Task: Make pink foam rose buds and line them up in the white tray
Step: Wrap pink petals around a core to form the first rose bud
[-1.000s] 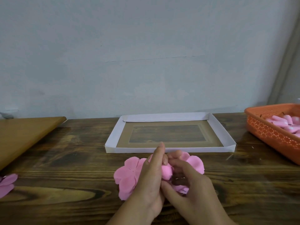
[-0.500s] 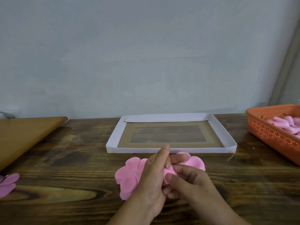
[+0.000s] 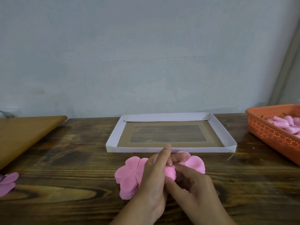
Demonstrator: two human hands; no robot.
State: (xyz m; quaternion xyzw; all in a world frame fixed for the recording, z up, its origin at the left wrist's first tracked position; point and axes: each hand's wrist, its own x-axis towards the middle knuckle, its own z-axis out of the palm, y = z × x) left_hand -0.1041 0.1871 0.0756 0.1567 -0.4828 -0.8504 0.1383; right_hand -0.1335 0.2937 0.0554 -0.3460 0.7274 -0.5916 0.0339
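Both hands, left hand (image 3: 152,179) and right hand (image 3: 193,187), pinch a pink foam bud (image 3: 170,172) above flat petals (image 3: 129,174), just before the white tray (image 3: 162,149).

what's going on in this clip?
A person is shaping a pink foam rose bud at the near edge of a dark wooden table. The left hand and the right hand both pinch it, above flat pink foam petal cutouts lying on the table. The shallow white paper tray just behind holds no buds yet. An orange perforated plastic basket of pink foam pieces sits at the right.
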